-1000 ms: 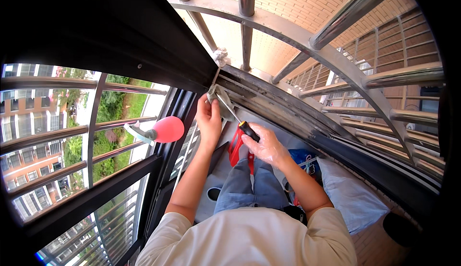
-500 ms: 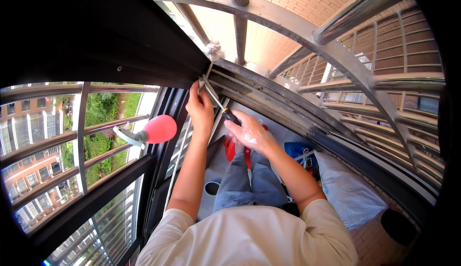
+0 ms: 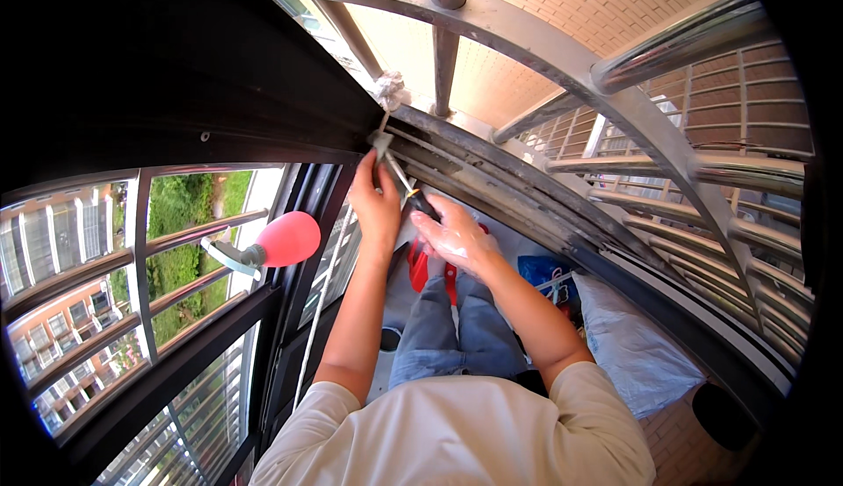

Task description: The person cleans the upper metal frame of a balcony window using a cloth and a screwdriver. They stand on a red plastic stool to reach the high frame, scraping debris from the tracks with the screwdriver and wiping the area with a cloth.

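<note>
In my right hand is a screwdriver with a black handle and a thin metal shaft. The back of that hand carries whitish smears. The shaft points up and left to a small grey piece at the corner of the dark window frame. My left hand reaches up there, its fingers closed at that piece beside the screwdriver's tip. The tip itself is blurred. A white crumpled wad sits just above, joined by a cord to the piece.
A pink spray bottle is at the left by the window bars. Beside my left arm runs a white cord. Window tracks and curved metal bars lie ahead and right. A pale sack and a blue bag are low right.
The screwdriver and my right hand have shifted slightly. My left fingers have moved a little at the grey piece, which now shows more clearly above them. The view has tilted slightly.
</note>
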`<action>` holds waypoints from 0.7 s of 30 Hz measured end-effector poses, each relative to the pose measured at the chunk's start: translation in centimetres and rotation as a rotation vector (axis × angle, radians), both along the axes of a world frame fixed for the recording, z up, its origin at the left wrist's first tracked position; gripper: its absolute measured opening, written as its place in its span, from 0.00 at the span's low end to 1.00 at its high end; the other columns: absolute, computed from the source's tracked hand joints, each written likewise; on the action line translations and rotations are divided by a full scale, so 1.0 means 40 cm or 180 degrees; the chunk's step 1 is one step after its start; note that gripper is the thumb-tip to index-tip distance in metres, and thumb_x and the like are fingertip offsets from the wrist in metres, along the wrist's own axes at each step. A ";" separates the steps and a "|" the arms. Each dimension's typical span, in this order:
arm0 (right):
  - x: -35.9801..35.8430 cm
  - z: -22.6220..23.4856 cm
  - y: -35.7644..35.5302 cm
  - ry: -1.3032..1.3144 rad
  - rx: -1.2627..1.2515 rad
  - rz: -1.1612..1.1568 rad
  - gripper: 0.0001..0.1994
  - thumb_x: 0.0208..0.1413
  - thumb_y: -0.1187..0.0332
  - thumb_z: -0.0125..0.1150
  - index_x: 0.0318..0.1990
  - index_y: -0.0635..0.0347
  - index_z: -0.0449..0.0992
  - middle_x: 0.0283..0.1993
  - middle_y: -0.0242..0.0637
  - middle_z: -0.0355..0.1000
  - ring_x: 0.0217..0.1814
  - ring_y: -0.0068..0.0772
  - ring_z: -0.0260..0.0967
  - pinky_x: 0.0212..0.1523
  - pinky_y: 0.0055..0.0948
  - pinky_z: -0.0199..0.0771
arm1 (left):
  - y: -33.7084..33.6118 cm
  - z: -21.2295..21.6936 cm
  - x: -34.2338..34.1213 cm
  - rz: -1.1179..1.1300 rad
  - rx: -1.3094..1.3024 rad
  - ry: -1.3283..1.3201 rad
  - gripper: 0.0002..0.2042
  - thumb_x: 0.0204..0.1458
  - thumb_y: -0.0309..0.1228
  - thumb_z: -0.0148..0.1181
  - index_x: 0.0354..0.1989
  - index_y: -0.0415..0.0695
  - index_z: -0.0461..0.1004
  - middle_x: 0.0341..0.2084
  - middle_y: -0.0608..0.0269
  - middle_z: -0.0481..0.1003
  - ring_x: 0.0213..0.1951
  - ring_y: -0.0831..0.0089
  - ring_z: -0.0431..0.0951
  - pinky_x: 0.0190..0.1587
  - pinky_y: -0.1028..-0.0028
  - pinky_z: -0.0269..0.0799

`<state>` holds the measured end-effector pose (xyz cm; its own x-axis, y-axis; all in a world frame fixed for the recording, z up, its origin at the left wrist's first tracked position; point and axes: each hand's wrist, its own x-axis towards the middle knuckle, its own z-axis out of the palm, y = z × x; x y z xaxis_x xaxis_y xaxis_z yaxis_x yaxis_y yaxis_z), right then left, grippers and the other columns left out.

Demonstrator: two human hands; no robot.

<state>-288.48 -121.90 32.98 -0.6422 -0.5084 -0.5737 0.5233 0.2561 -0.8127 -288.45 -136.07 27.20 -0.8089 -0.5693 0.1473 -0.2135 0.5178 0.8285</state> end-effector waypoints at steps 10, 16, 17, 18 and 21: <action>-0.016 -0.020 -0.028 -0.0286 -0.0239 0.0084 0.14 0.59 0.61 0.50 0.34 0.65 0.65 0.20 0.34 0.66 0.18 0.24 0.66 0.19 0.25 0.65 | -0.006 0.002 -0.012 0.0321 -0.0233 0.0097 0.11 0.53 0.24 0.52 0.42 0.33 0.73 0.28 0.47 0.77 0.29 0.67 0.79 0.33 0.72 0.71; -0.037 0.019 -0.029 -0.0398 0.0030 0.0167 0.15 0.60 0.61 0.49 0.33 0.67 0.63 0.21 0.37 0.66 0.17 0.26 0.65 0.16 0.27 0.65 | -0.020 0.000 -0.011 0.0051 -0.0893 0.0134 0.10 0.50 0.21 0.54 0.41 0.35 0.74 0.34 0.49 0.71 0.29 0.57 0.74 0.31 0.67 0.69; -0.041 0.026 -0.029 -0.0422 0.0066 0.0187 0.14 0.60 0.62 0.49 0.33 0.68 0.63 0.21 0.38 0.66 0.17 0.26 0.65 0.16 0.27 0.65 | -0.022 0.000 -0.010 0.0078 -0.0957 0.0104 0.10 0.50 0.21 0.54 0.41 0.35 0.74 0.34 0.48 0.71 0.29 0.56 0.74 0.32 0.67 0.69; -0.048 0.026 -0.034 -0.0527 -0.0035 0.0134 0.14 0.59 0.62 0.49 0.33 0.68 0.63 0.21 0.39 0.66 0.17 0.27 0.65 0.16 0.27 0.65 | -0.020 0.002 -0.012 0.0096 -0.1016 0.0079 0.10 0.50 0.21 0.54 0.41 0.35 0.74 0.34 0.48 0.72 0.30 0.55 0.74 0.33 0.67 0.69; -0.068 0.026 -0.061 -0.0745 -0.0220 0.0049 0.13 0.59 0.64 0.49 0.32 0.68 0.62 0.22 0.39 0.66 0.17 0.28 0.65 0.16 0.27 0.65 | -0.018 0.018 -0.014 0.0022 -0.0772 0.0087 0.10 0.50 0.19 0.51 0.41 0.33 0.73 0.35 0.44 0.72 0.36 0.49 0.73 0.40 0.63 0.69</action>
<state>-291.21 -124.35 34.01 -0.4877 -0.5602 -0.6696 0.6960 0.2135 -0.6856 -289.01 -136.77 27.92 -0.7988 -0.5202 0.3022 -0.1969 0.7008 0.6857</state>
